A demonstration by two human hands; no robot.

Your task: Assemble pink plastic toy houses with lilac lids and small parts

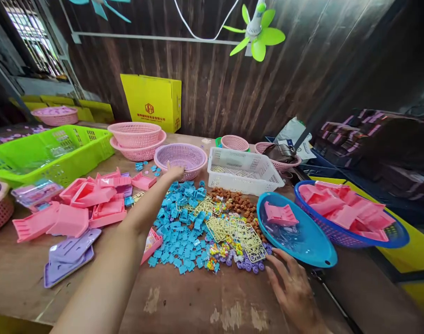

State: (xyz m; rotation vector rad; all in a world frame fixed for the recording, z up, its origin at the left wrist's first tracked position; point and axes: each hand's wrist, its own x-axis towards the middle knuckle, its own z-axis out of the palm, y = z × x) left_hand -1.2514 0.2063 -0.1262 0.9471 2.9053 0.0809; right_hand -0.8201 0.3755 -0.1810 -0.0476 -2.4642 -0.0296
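Purple basket (194,173) stands on the bench (184,304) just above the centre of the frame, with the left hand (176,172) at its near rim. The fingers there are small and partly hidden, so I cannot tell how far that grip is spread or whether it has hold of anything. At lower right, the right hand (293,285) has its fingers loosely spread, nothing visible in its grip, the fingertips just beside some purple discs (248,266) and near the cream frames (229,230).

Blue pieces (179,232) lie heaped in the middle of the frame, brown pieces (238,204) to their upper right. A white basket (240,184) stands right of centre; below it, toward the right, a blue tray (318,246) carries a pink part (280,214). More pink parts (90,195) are piled at left, above purple plates (71,253).
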